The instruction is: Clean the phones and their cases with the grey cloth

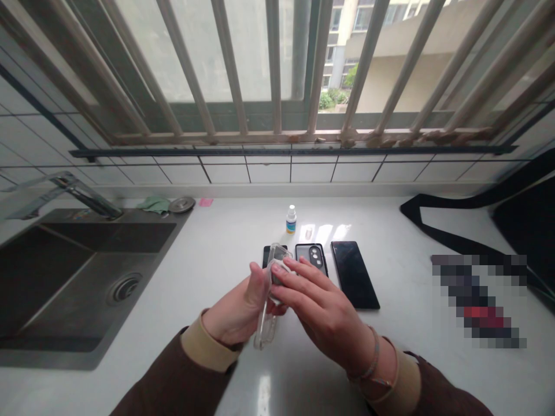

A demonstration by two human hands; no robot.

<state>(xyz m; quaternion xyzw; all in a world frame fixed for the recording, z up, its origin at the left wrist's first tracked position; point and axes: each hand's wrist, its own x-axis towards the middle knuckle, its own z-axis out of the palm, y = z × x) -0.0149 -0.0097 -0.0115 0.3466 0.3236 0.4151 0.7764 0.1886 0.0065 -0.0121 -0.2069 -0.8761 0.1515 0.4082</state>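
Case edge (pixel 265 307) well apart from sink (pixel 82 294)

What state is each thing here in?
Clear case, held by the left hand
Whitish piece, mostly hidden by the right hand
White bottle, upright, capped
Black-rimmed case, flat, partly hidden
Black device, flat, screen dark
Tap, no flow visible
Sink, no standing water visible

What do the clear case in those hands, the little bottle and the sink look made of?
Clear case: probably plastic or silicone, glossy; see-through with bright edges. Little bottle: likely smooth plastic; opaque and white-topped. Sink: probably brushed metal; grey with a dull sheen.
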